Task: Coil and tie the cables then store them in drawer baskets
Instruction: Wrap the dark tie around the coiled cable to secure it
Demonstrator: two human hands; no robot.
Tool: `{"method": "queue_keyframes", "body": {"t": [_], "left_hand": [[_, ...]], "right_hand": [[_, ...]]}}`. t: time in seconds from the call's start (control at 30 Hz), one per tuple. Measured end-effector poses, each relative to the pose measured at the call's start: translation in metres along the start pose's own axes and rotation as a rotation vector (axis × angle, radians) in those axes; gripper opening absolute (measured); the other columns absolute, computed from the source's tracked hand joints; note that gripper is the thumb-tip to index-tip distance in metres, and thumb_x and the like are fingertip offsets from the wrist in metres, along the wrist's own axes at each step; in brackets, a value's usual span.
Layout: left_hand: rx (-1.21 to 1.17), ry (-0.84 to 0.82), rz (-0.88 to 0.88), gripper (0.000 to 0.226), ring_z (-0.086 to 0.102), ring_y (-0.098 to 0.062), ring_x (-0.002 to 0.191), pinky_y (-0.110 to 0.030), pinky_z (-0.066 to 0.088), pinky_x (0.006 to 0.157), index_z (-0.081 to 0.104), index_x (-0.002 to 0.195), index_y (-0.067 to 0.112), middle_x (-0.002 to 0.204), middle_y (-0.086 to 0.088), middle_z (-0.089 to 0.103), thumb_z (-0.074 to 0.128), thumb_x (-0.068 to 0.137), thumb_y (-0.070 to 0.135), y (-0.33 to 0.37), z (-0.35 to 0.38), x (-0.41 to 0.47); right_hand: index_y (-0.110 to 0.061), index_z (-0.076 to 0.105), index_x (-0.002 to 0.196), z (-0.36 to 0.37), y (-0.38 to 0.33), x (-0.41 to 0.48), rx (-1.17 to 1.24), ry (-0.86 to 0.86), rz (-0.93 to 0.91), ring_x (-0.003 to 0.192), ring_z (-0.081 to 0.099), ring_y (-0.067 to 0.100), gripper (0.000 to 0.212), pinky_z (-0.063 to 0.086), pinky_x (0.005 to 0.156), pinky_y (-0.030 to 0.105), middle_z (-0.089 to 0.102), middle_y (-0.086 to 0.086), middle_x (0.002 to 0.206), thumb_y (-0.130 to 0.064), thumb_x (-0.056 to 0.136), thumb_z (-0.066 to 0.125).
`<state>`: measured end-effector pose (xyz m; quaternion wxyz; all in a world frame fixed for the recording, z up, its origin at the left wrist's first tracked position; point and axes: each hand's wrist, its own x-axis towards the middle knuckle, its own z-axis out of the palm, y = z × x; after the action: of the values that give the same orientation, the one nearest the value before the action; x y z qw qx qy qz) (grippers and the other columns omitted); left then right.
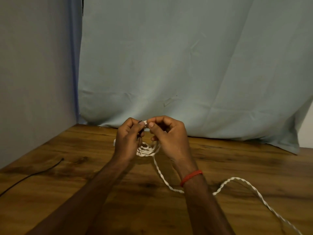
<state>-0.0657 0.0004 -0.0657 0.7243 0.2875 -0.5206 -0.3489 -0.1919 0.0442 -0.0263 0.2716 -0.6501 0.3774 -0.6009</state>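
Cable coil [147, 150] gripped between left hand [128, 139], right hand [170, 136]

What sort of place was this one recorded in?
Likely a makeshift indoor recording corner: a wooden table, bearing a white twisted cable and a thin black cord, stands against a hung pale-blue cloth backdrop and a plain wall.

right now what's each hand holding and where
A thin black tie, near its top, in left hand; white cable coil, at its top, in right hand.
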Motion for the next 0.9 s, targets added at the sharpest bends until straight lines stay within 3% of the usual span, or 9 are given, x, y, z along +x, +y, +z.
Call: {"method": "queue_keyframes", "body": {"t": [0.1, 0.17, 0.27, 0.43, 0.6, 0.73, 0.9], "left_hand": [[-0.030, 0.028, -0.021, 0.027, 0.036, -0.011, 0.044, -0.024, 0.027, 0.043, 0.056, 0.069, 0.015, 0.056, 0.001, 0.047, 0.057, 0.095, 0.015, 0.000, 0.000, 0.001], [-0.050, 0.042, -0.028, 0.026, 0.043, -0.011, 0.046, -0.022, 0.033, 0.042, 0.056, 0.069, 0.015, 0.057, 0.000, 0.049, 0.058, 0.095, 0.015, 0.002, 0.001, 0.000], [-0.061, 0.066, -0.034, 0.028, 0.057, -0.012, 0.057, -0.023, 0.047, 0.051, 0.057, 0.071, 0.010, 0.061, 0.000, 0.059, 0.054, 0.099, 0.008, 0.001, 0.001, 0.001], [-0.141, 0.104, -0.094, 0.027, 0.060, -0.015, 0.059, -0.022, 0.049, 0.056, 0.058, 0.069, 0.009, 0.061, -0.002, 0.061, 0.056, 0.095, 0.005, 0.002, 0.001, 0.004], [-0.187, 0.101, -0.157, 0.028, 0.061, -0.012, 0.056, -0.020, 0.048, 0.052, 0.062, 0.067, 0.012, 0.060, 0.000, 0.062, 0.056, 0.094, 0.006, 0.001, 0.001, 0.006], [-0.136, 0.066, -0.186, 0.036, 0.053, -0.004, 0.048, -0.017, 0.039, 0.040, 0.061, 0.064, 0.020, 0.056, 0.007, 0.059, 0.053, 0.098, 0.012, 0.003, 0.002, 0.003], [-0.099, -0.006, -0.155, 0.039, 0.036, -0.005, 0.039, -0.018, 0.026, 0.037, 0.061, 0.063, 0.019, 0.060, 0.001, 0.055, 0.050, 0.099, 0.011, 0.000, 0.001, 0.003]], "right_hand": [[-0.020, 0.076, 0.091, -0.002, 0.000, -0.001, -0.058, -0.009, -0.085, 0.073, 0.068, 0.003, 0.014, 0.054, 0.065, 0.018, 0.073, -0.010, 0.079, -0.006, 0.088, 0.074], [-0.027, 0.077, 0.095, -0.004, 0.004, -0.003, -0.308, -0.031, -0.243, 0.073, 0.065, 0.001, 0.018, 0.051, 0.066, 0.014, 0.071, -0.016, 0.082, -0.011, 0.086, 0.076], [-0.035, 0.075, 0.096, 0.002, 0.009, -0.005, -0.741, -0.122, -0.526, 0.075, 0.059, 0.003, 0.018, 0.046, 0.064, 0.022, 0.069, -0.014, 0.089, -0.025, 0.080, 0.076], [-0.034, 0.077, 0.095, 0.006, 0.018, -0.004, -0.853, -0.180, -0.665, 0.080, 0.064, 0.012, 0.016, 0.044, 0.059, 0.026, 0.070, -0.010, 0.091, -0.032, 0.079, 0.076], [-0.029, 0.078, 0.098, 0.009, 0.027, -0.001, -0.747, -0.152, -0.662, 0.081, 0.065, 0.016, 0.017, 0.053, 0.061, 0.036, 0.068, -0.006, 0.094, -0.033, 0.084, 0.069], [-0.019, 0.079, 0.099, 0.010, 0.025, 0.001, -0.393, -0.069, -0.480, 0.087, 0.067, 0.011, 0.015, 0.055, 0.075, 0.042, 0.071, -0.005, 0.096, -0.020, 0.090, 0.067], [-0.008, 0.078, 0.094, 0.012, 0.015, -0.001, -0.083, 0.039, -0.233, 0.068, 0.065, 0.001, 0.013, 0.051, 0.066, 0.018, 0.075, -0.003, 0.080, -0.003, 0.091, 0.067]]}}
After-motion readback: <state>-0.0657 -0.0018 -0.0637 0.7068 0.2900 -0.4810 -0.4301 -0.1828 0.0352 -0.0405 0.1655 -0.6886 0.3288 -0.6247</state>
